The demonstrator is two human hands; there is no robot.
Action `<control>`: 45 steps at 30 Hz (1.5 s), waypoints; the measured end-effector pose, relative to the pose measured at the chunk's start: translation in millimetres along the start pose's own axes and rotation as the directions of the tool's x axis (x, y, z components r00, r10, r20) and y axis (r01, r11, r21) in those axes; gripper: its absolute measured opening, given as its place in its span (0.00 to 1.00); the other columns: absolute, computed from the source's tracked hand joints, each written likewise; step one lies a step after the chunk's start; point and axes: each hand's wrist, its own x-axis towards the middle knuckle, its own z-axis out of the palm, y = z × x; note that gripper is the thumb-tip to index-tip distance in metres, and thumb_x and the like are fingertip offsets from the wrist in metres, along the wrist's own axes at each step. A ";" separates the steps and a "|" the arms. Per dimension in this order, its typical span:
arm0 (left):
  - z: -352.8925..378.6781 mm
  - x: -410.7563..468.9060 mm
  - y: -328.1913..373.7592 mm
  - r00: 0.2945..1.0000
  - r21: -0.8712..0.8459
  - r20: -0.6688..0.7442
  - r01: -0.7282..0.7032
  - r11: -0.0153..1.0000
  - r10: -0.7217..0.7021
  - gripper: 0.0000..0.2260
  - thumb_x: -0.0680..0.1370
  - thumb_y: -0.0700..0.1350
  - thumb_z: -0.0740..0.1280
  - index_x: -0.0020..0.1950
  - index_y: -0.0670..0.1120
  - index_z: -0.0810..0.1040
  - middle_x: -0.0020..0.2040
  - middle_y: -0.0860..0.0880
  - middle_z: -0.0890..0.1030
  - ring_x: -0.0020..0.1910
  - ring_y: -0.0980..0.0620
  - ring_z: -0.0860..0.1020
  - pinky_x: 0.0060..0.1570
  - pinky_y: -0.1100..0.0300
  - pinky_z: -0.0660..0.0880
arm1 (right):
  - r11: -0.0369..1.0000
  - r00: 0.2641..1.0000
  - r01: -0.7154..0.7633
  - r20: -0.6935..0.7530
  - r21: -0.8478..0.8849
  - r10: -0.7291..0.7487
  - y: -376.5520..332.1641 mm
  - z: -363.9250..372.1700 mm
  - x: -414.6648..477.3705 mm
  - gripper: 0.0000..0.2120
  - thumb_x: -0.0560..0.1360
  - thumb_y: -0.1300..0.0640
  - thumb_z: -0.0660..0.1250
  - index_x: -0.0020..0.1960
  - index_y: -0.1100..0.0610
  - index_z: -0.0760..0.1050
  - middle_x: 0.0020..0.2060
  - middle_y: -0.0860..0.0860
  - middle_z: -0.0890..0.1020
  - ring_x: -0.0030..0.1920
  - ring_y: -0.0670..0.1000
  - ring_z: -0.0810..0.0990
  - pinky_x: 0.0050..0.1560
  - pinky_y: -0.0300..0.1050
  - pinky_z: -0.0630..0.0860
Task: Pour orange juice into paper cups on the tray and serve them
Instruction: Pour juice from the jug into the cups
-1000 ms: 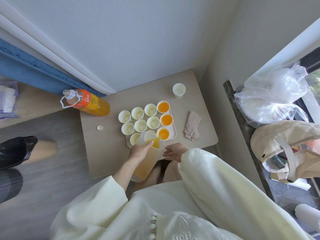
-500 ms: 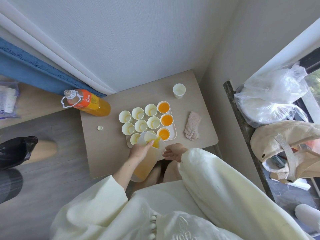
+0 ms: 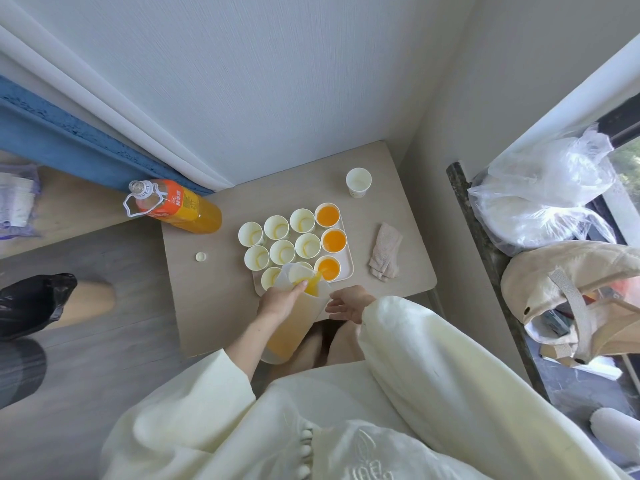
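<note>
A pale tray (image 3: pixel 349 268) on the small table holds several paper cups. Three cups in its right column hold orange juice, the nearest one (image 3: pixel 328 268) under the spout. The other cups (image 3: pixel 282 251) look empty of juice. My left hand (image 3: pixel 278 301) grips a translucent pitcher (image 3: pixel 294 323) of juice, tilted toward the tray, and a thin stream runs from its spout into the nearest filled cup. My right hand (image 3: pixel 348 303) hovers with loose fingers beside the pitcher at the table's front edge, holding nothing.
A big orange juice bottle (image 3: pixel 176 211) stands at the table's back left, its cap (image 3: pixel 200 256) lying loose nearby. A single cup (image 3: pixel 358 181) stands at the back right. A folded cloth (image 3: pixel 386 252) lies right of the tray. Bags crowd a ledge (image 3: pixel 554 188) at right.
The juice in the nearest right-hand cup stands a little higher. Both hands and the pitcher have hardly moved.
</note>
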 end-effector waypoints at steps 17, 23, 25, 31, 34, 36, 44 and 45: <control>-3.2 0.4 0.6 1.000 0.005 -0.002 -0.013 1.000 0.013 0.29 0.73 0.67 0.65 0.46 0.38 0.79 0.45 0.37 0.81 0.46 0.40 0.80 0.40 0.57 0.70 | 1.000 1.000 0.000 -0.001 0.005 0.000 -3.5 1.4 -7.0 0.11 0.78 0.66 0.64 0.58 0.71 0.73 0.41 0.60 0.78 0.48 0.58 0.80 0.46 0.52 0.79; -2.6 -1.7 1.6 1.000 0.000 -0.003 -0.007 1.000 0.007 0.25 0.73 0.67 0.64 0.38 0.44 0.75 0.33 0.46 0.73 0.39 0.44 0.75 0.39 0.57 0.70 | 1.000 1.000 0.002 -0.005 0.013 -0.002 -2.7 1.8 -5.2 0.10 0.78 0.66 0.65 0.57 0.70 0.74 0.40 0.60 0.78 0.44 0.57 0.80 0.46 0.52 0.79; -3.0 -1.1 1.7 1.000 0.006 -0.001 -0.007 1.000 0.007 0.29 0.73 0.67 0.64 0.46 0.39 0.79 0.40 0.41 0.79 0.43 0.41 0.78 0.39 0.57 0.70 | 1.000 1.000 0.000 -0.006 0.012 0.000 -2.6 1.6 -5.5 0.08 0.78 0.66 0.65 0.55 0.69 0.74 0.39 0.60 0.78 0.45 0.57 0.80 0.46 0.52 0.79; -2.1 0.0 2.9 1.000 0.024 0.001 -0.010 1.000 0.010 0.26 0.73 0.67 0.64 0.35 0.44 0.71 0.37 0.43 0.76 0.40 0.44 0.76 0.39 0.57 0.70 | 1.000 1.000 0.001 -0.001 0.007 -0.001 -0.7 0.6 -5.1 0.12 0.78 0.66 0.64 0.59 0.71 0.73 0.40 0.60 0.78 0.49 0.58 0.80 0.47 0.51 0.79; -2.3 -1.4 4.2 1.000 0.025 -0.008 -0.012 1.000 0.012 0.26 0.73 0.67 0.64 0.33 0.45 0.67 0.32 0.47 0.71 0.39 0.45 0.74 0.38 0.57 0.69 | 1.000 1.000 0.002 -0.001 0.012 -0.002 -1.4 0.6 -5.3 0.12 0.78 0.66 0.64 0.60 0.71 0.73 0.40 0.60 0.78 0.49 0.58 0.80 0.47 0.52 0.79; -2.6 -1.5 4.0 1.000 0.022 -0.006 -0.015 1.000 0.015 0.26 0.73 0.67 0.64 0.33 0.45 0.67 0.32 0.48 0.71 0.39 0.45 0.74 0.38 0.57 0.69 | 1.000 1.000 0.001 0.001 0.011 -0.001 -1.7 0.1 -5.2 0.12 0.78 0.66 0.64 0.60 0.71 0.73 0.41 0.60 0.78 0.50 0.58 0.80 0.47 0.52 0.79; -1.8 -1.1 4.9 1.000 0.028 -0.009 -0.015 0.999 0.015 0.26 0.74 0.66 0.64 0.32 0.45 0.68 0.32 0.47 0.72 0.38 0.45 0.74 0.37 0.57 0.69 | 1.000 1.000 0.002 -0.009 0.015 -0.001 -1.4 0.3 -2.0 0.12 0.78 0.66 0.64 0.59 0.71 0.73 0.40 0.60 0.78 0.49 0.58 0.80 0.46 0.51 0.79; -2.1 -0.8 5.0 1.000 0.027 -0.011 -0.014 1.000 0.015 0.26 0.74 0.66 0.64 0.32 0.45 0.68 0.32 0.47 0.72 0.38 0.45 0.74 0.37 0.57 0.68 | 1.000 1.000 -0.001 -0.008 0.015 0.001 -1.3 0.4 -1.5 0.11 0.78 0.66 0.64 0.59 0.71 0.73 0.40 0.60 0.78 0.49 0.58 0.80 0.47 0.51 0.79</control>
